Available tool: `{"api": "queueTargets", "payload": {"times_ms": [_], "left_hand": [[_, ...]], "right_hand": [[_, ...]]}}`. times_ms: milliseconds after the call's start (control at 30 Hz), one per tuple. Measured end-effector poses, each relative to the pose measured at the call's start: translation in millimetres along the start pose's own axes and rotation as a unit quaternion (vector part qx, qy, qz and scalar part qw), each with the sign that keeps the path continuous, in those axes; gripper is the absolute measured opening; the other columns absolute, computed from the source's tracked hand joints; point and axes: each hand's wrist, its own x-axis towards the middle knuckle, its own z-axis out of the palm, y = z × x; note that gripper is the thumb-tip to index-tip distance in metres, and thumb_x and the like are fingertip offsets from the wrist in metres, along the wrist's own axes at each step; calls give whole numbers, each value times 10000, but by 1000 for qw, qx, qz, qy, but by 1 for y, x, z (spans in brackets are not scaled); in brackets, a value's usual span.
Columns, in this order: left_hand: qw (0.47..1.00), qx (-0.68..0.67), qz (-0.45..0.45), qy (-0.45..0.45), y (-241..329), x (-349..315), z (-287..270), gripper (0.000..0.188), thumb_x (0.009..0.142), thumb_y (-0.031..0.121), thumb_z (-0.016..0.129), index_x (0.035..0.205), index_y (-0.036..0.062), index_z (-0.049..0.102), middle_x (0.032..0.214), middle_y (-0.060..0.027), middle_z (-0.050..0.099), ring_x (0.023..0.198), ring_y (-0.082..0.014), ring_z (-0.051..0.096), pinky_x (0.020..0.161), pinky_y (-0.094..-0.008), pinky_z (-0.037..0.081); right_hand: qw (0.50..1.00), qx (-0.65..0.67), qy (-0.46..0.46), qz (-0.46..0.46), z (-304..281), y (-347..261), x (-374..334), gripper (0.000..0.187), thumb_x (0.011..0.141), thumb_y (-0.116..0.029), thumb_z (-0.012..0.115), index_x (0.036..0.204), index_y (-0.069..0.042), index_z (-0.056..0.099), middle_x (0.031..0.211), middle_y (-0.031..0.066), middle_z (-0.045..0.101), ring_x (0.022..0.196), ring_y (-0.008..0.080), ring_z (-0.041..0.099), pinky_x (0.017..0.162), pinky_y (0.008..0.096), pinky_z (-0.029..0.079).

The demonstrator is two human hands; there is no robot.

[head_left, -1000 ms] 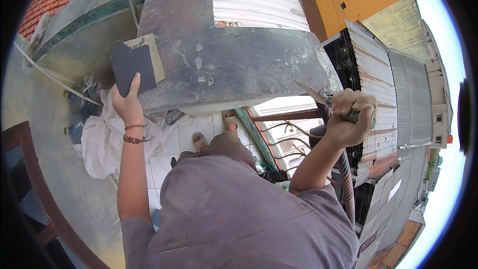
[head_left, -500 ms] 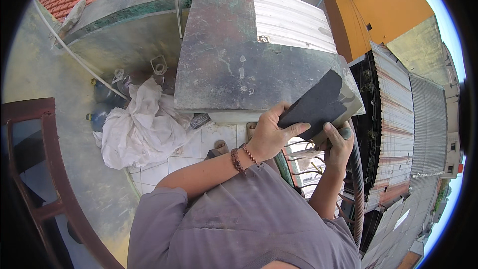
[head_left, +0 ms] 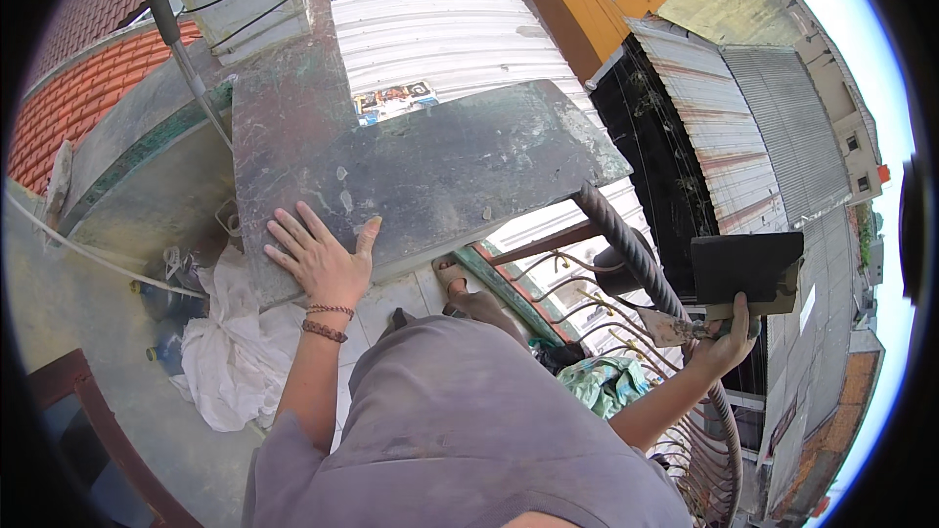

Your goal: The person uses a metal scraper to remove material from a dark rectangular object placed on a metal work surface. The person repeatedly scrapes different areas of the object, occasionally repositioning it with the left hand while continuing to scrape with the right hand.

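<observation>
My left hand (head_left: 328, 259) lies flat on the dark, worn concrete ledge (head_left: 421, 161), fingers spread, with nothing in it. Out over the railing at the right, my right hand (head_left: 729, 340) is closed on a dark sheet of sandpaper (head_left: 745, 264) with a pale backing and a ragged edge, its thumb pressed on the sheet. The same hand also grips a putty knife (head_left: 663, 326), whose metal blade points left toward the railing. Part of its handle is hidden by the fingers.
A twisted metal handrail (head_left: 636, 244) with curled bars runs down the right side. Green patterned cloth (head_left: 604, 383) lies beside it. White sacking (head_left: 230, 362) and bottles sit below the ledge at left. A metal pole (head_left: 186, 64) stands at the far left; corrugated roofs (head_left: 714, 127) lie beyond.
My left hand has let go of the sandpaper and moved left onto the ledge. My right hand has carried the sheet right, past the railing. The view has shifted, and the putty knife blade now shows.
</observation>
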Motion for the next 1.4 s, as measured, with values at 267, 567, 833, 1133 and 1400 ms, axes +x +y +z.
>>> {"api": "queueTargets", "payload": {"times_ms": [267, 567, 833, 1133, 1400], "left_hand": [[931, -47, 353, -78, 251, 2, 15, 1054, 956, 783, 329, 1634, -1, 134, 1680, -304, 83, 1562, -477, -10, 1180, -719, -57], [799, -166, 576, 52, 262, 28, -29, 883, 956, 700, 482, 1650, 225, 211, 1712, -169, 125, 1581, -337, 142, 1272, -573, 35], [995, 47, -82, 9, 15, 95, 1, 1061, 962, 800, 293, 1620, -23, 172, 1641, -371, 136, 1541, -522, 87, 1177, -729, 48], [690, -291, 638, -180, 324, 26, 19, 833, 1022, 673, 364, 1616, 94, 289, 1650, -227, 289, 1560, -389, 177, 1259, -586, 55], [683, -82, 721, -81, 352, 97, 37, 711, 1060, 612, 308, 1599, 152, 357, 1676, -137, 286, 1574, -307, 183, 1277, -530, 108]], "right_hand": [[998, 14, 62, -21, -32, -3, -2, 230, 857, -45, 767, 1058, 29, 684, 871, 41, 659, 616, 82, 542, 488, 234, 331], [1000, -6, 20, 8, 4, 13, 5, 246, 864, -72, 788, 1056, 35, 675, 827, 49, 652, 536, 65, 500, 459, 218, 310], [1000, -20, -19, 5, 52, 16, 23, 298, 856, -75, 800, 1091, 52, 668, 809, 46, 652, 510, 66, 495, 438, 213, 319], [998, 36, -42, -39, 115, -1, 31, 246, 863, -42, 781, 1064, 50, 673, 828, 71, 671, 524, 75, 535, 431, 203, 342], [999, 17, 16, -25, 58, 10, 31, 294, 854, -5, 760, 1123, 71, 667, 901, 93, 699, 595, 92, 602, 445, 202, 381]]}}
